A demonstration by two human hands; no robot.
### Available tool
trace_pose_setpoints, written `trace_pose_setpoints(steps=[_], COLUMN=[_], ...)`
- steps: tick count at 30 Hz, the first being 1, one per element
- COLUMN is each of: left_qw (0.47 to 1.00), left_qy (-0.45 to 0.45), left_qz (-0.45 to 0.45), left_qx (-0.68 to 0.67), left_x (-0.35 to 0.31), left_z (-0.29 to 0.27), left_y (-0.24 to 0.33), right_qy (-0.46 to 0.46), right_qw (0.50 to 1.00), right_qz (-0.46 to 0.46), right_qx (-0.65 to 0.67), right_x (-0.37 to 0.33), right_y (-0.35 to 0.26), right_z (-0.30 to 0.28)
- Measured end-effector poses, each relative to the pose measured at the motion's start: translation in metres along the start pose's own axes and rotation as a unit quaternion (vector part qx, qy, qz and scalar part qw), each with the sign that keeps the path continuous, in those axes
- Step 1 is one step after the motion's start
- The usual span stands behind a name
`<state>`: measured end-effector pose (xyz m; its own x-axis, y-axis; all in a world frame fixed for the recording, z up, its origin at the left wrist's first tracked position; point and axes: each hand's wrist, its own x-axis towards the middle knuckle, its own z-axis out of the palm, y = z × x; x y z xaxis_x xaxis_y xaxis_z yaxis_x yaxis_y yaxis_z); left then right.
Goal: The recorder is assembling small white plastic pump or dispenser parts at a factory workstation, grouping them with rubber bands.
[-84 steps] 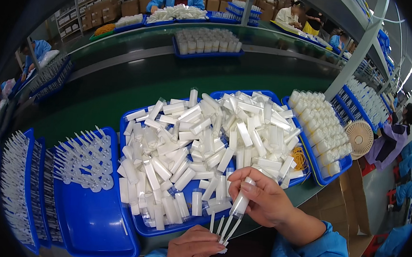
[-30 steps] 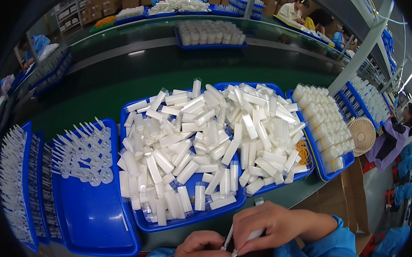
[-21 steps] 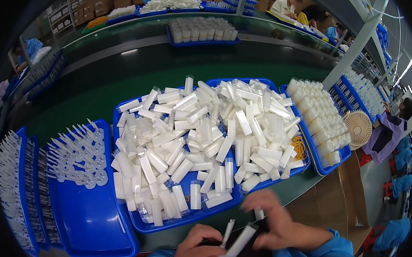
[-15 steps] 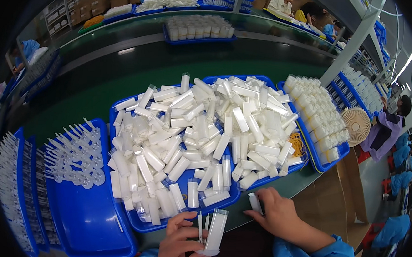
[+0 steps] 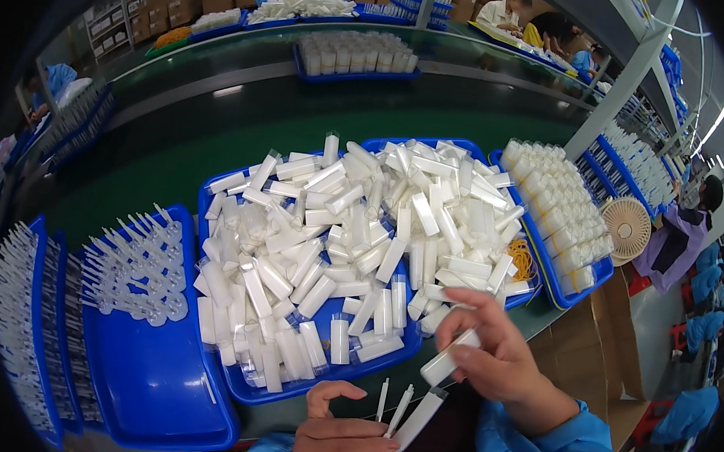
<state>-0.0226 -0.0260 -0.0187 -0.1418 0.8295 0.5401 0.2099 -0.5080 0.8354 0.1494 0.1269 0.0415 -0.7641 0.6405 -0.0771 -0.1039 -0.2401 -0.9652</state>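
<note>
At the near edge of the bench, my left hand (image 5: pixel 339 433) is closed around a flat white sleeve (image 5: pixel 421 418) with a clear end, together with two thin white rods (image 5: pixel 400 409). The sleeve and rods lean to the right. Just above and to the right, my right hand (image 5: pixel 492 348) pinches a short white tube (image 5: pixel 451 357) between thumb and fingers. The tube is tilted, its lower end close to the sleeve's clear end but apart from it. Beyond both hands, two blue trays (image 5: pixel 391 356) hold a heap of similar white sleeves (image 5: pixel 293 255).
On the left, a blue tray (image 5: pixel 150 379) carries white stick pieces with round clear bases (image 5: pixel 136 269). Filled trays (image 5: pixel 15 319) stand at its left. Right are yellow rubber bands (image 5: pixel 521 261), bundled clear cups (image 5: pixel 556 214) and a fan (image 5: pixel 626 228). Co-workers sit beyond the green belt (image 5: pixel 243 121).
My right hand has risen with the short tube and turned it. My left hand has moved right and lower, tipping the sleeve and rods rightward.
</note>
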Motion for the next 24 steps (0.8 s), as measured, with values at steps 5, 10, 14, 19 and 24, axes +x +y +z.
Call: trace_pose_setpoints(steps=[5, 10, 14, 19, 24], left_qw=[0.998, 0.998, 0.999, 0.999, 0.997], left_qy=[0.008, 0.016, 0.019, 0.013, -0.013], left_qz=[0.039, 0.034, 0.033, 0.028, 0.03], left_qx=[0.053, 0.041, 0.032, 0.04, 0.074], left_x=[0.012, 0.013, 0.013, 0.013, 0.011], left_z=[-0.001, 0.0, 0.0, -0.001, -0.003], left_y=[0.004, 0.003, 0.003, 0.003, -0.002], right_qy=[-0.078, -0.095, -0.085, -0.114, -0.191], right_qw=[0.984, 0.964, 0.974, 0.989, 0.911], right_qz=[0.045, 0.089, 0.08, 0.082, -0.029], right_qx=[0.156, 0.232, 0.195, 0.042, -0.365], right_x=[0.013, 0.019, 0.022, 0.024, 0.025], right_y=[0.015, 0.02, 0.019, 0.008, -0.019], right_z=[0.002, -0.002, -0.001, -0.005, -0.005])
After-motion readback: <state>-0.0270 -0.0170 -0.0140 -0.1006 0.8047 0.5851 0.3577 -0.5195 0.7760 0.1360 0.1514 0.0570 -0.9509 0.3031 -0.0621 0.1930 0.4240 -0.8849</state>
